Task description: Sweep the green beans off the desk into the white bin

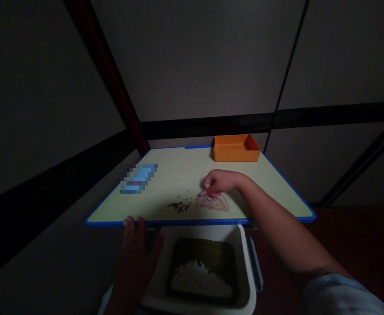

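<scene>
My right hand is over the table with its fingers curled, gripping the upper edge of a pink, see-through protractor. The half-round protractor lies flat, or nearly so, on the tabletop; its upper part is partly hidden by my fingers. Just left of it is a loose scatter of small dark grains. My left hand rests at the table's near edge, its fingers apart and holding nothing. Beneath that edge stands a white tub with green grains heaped toward its far side and part of its bottom showing.
The pale yellow table has a blue rim. An orange open box stands at its back right. A blurred-out blue object lies on the left. Grey wall panels rise close behind, and a grey latch flap hangs beside the tub.
</scene>
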`<state>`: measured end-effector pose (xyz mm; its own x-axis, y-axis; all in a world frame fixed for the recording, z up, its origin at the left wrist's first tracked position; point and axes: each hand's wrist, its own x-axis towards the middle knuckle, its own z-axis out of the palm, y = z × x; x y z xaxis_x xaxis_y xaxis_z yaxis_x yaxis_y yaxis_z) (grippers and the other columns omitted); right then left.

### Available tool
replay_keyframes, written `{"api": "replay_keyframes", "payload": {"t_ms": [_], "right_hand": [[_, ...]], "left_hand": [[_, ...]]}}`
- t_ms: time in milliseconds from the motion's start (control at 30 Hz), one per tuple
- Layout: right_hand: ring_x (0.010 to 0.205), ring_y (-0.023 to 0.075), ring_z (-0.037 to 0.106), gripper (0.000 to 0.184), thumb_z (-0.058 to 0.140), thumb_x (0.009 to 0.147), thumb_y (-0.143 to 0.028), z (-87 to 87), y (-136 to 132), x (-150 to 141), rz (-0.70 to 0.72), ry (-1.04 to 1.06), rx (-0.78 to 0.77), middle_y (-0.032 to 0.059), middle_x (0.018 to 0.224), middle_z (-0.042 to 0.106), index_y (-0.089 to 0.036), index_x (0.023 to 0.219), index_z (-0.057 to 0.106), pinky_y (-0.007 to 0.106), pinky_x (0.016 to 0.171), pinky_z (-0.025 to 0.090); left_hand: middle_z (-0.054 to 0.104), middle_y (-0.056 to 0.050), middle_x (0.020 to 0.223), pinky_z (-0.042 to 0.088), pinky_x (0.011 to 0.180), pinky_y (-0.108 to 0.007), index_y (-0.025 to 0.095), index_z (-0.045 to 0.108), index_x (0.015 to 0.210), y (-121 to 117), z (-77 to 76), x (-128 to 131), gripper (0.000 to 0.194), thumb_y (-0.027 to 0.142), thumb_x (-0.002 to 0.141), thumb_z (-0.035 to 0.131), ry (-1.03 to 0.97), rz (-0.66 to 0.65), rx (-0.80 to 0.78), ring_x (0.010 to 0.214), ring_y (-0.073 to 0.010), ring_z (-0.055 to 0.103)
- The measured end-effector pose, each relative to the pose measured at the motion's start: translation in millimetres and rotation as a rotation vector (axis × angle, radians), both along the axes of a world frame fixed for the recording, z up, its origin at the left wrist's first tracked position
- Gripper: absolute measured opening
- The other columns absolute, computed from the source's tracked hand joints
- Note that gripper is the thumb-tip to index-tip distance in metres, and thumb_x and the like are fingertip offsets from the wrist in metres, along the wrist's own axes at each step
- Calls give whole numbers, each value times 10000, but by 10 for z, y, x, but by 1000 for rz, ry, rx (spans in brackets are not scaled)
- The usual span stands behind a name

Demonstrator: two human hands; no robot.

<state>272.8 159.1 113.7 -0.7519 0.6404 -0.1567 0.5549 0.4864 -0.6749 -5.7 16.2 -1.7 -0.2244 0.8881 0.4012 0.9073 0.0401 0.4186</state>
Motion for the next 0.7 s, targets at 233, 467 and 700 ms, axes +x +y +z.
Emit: {"api": "replay_keyframes", "payload": {"t_ms": [233, 467, 700], "right_hand": [[441, 74, 422, 238, 589, 753, -268, 49, 35, 73, -145, -17, 48, -33, 450, 513, -128, 562, 613, 227, 509, 309], [446, 64, 404, 293, 557, 794, -291, -24, 37, -36, -119, 68, 99, -31, 463, 518, -128, 553, 598, 225, 518, 299], [440, 70, 424, 289, 586, 764, -319, -29, 64, 18, -90, 86, 11, -27, 461, 531, -131, 545, 596, 219, 512, 318]], "left_hand": [[201, -250, 1530, 196, 1163, -493, 16, 370, 1333, -15, 39, 44, 822, 613, 768, 365, -17, 2, -16, 1446, -329, 124], [213, -267, 1521, 199, 1153, -535, 23, 377, 1325, -16, 44, 53, 806, 603, 766, 394, -53, 14, -25, 1445, -333, 128], [196, -257, 1529, 183, 1163, -512, 20, 370, 1330, 3, -12, 19, 836, 629, 757, 363, -46, 1, -4, 1446, -332, 119]]}}
